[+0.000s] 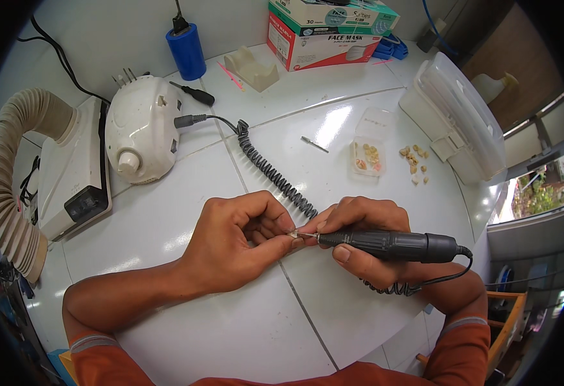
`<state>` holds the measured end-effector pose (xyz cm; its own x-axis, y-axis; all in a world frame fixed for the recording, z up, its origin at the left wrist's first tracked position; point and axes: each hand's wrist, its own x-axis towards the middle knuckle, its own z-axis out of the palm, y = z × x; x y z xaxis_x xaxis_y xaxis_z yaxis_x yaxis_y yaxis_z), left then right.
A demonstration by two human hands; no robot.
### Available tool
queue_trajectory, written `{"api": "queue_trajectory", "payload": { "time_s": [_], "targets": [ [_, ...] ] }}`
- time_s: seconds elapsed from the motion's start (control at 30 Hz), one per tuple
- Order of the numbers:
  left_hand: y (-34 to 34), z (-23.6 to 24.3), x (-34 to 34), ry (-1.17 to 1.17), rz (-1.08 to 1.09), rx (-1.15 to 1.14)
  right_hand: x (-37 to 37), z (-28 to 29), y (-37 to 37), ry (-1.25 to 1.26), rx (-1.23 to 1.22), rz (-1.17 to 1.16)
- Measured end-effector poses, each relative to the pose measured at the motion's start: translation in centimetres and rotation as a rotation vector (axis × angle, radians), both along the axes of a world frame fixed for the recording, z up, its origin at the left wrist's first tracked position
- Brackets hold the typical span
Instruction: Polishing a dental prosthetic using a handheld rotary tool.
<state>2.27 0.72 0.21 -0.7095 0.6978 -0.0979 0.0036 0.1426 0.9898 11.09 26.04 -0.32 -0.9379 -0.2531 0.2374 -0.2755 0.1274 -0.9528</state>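
Centrally, both hands, left hand [230,244] and right hand [359,238], meet, table edges distant.

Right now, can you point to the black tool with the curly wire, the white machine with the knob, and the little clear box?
Black tool [391,245]: head view, on its ribbed grip.
White machine [141,128]: head view, on its domed top.
Little clear box [370,143]: head view, on its lid.

handpiece [391,245] tip against small piece [293,236]
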Motion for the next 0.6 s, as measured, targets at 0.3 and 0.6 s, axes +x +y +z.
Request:
{"api": "queue_trajectory", "payload": {
  "time_s": [0.3,0.6],
  "targets": [
    [-0.03,0.01,-0.13,0.061,-0.046,-0.019,0.04,1.00,0.36,-0.065,0.034,0.073],
    [0.04,-0.37,-0.01,0.050,-0.002,0.008,0.11,0.31,0.06,-0.018,0.003,0.004]
  ]
}}
